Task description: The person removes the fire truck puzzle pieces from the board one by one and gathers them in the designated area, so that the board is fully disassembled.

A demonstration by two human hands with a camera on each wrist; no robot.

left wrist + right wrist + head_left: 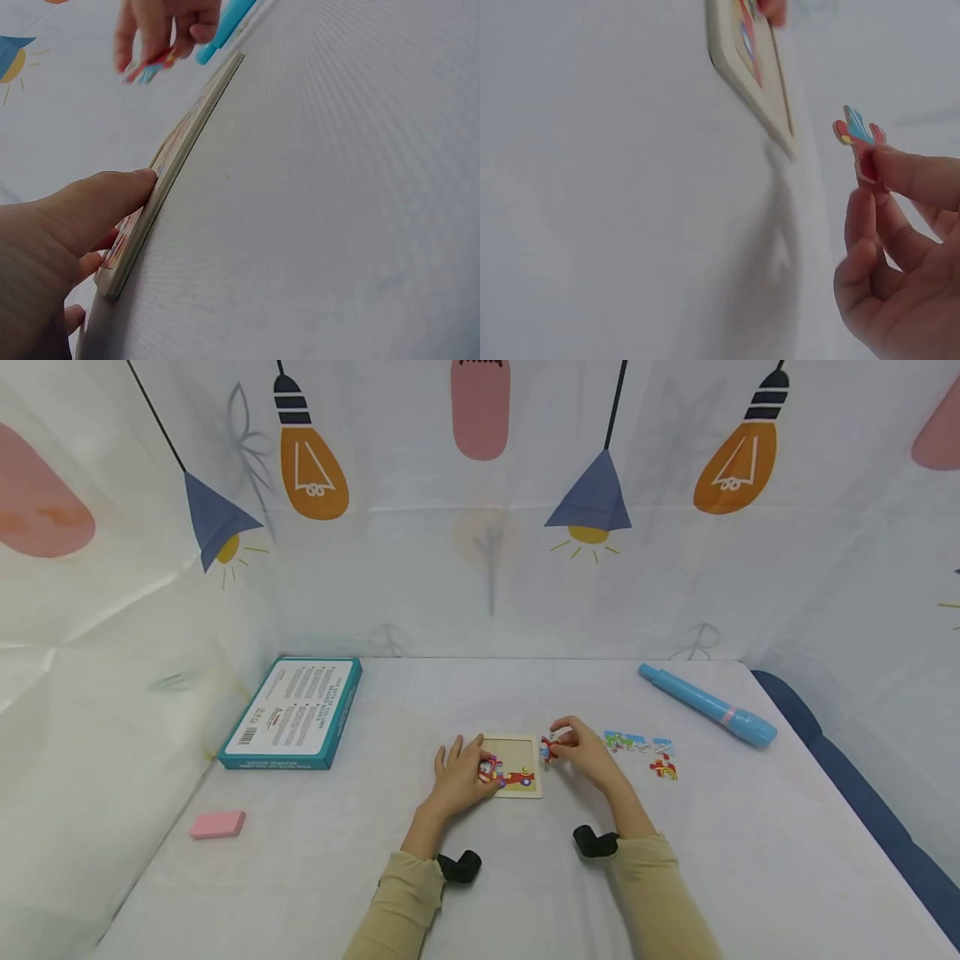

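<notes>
A small wooden tray puzzle (513, 792) lies on the table with red and yellow picture pieces fitted in its lower part. My left hand (459, 778) rests on its left side, fingers spread, and the thumb (124, 191) presses on the near edge. Just beyond the tray's right edge, my right hand (588, 756) pinches a jigsaw piece (861, 139) between thumb and fingertips. That piece is red and blue with a yellow spot, raised off the table. Right of this hand lie loose jigsaw pieces (663, 767), some joined in a blue strip.
At the back left lies a teal and white box (292, 710). A pink eraser-like block (218, 824) sits at the front left. The light-blue tube-shaped thing (705, 703) lies at the back right. Black wrist devices (596, 841) sit at both cuffs. White printed cloth encloses the table.
</notes>
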